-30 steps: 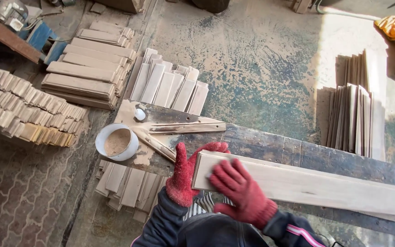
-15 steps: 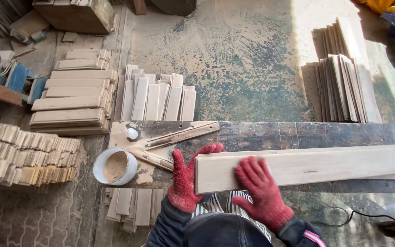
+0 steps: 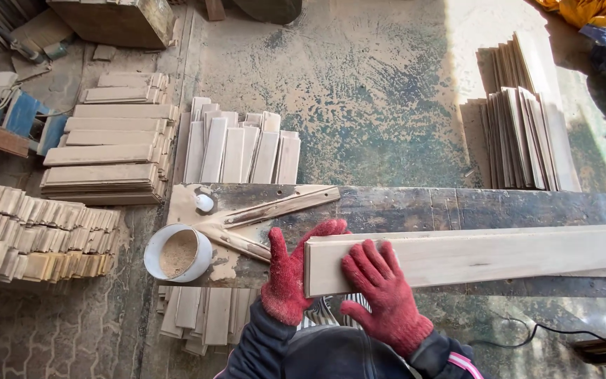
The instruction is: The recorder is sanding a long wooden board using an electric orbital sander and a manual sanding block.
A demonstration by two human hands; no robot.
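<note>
I press my gloved right hand point(image 3: 381, 295) flat on the pale plank point(image 3: 471, 258), left hand point(image 3: 290, 270) cupping its end, steadying it across the dark workbench point(image 3: 415, 207).

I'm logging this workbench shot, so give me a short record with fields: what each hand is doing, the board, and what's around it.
left hand: red-gloved left hand grips the end of the pale plank
right hand: red-gloved right hand lies flat on top of the plank near that end
plank: lies lengthwise on the dark workbench
on bench: white tub of tan filler, two smeared wooden sticks
floor: stacks of wood slats
</note>
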